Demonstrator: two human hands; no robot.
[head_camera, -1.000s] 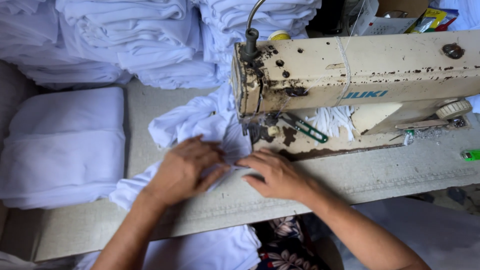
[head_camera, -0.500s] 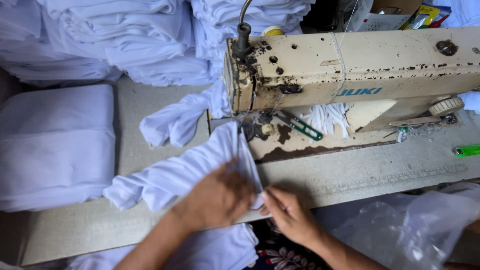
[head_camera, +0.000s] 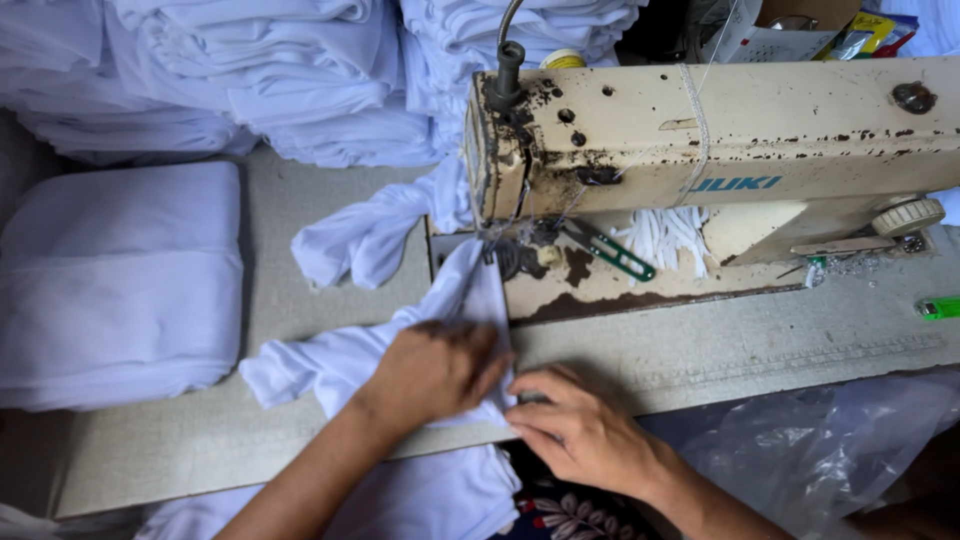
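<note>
A worn cream sewing machine (head_camera: 720, 150) stands on a grey table (head_camera: 700, 350). A white fabric piece (head_camera: 340, 355) runs from under the machine's needle area (head_camera: 515, 245) toward the table's front edge and hangs over it. My left hand (head_camera: 435, 370) lies flat on this fabric, pressing it down. My right hand (head_camera: 575, 425) pinches the fabric's right edge at the table's front, fingers closed on the cloth, just beside my left hand.
Stacks of folded white cloth (head_camera: 250, 80) fill the back left. A folded white pile (head_camera: 120, 280) sits at the left. Green-handled snips (head_camera: 610, 255) and white strips (head_camera: 665, 235) lie on the machine bed. A small green object (head_camera: 938, 308) lies right; clear plastic (head_camera: 830, 450) hangs below.
Both hands pulled back from the needle area toward the table's front edge, drawing the white fabric out flat. The view shifted slightly.
</note>
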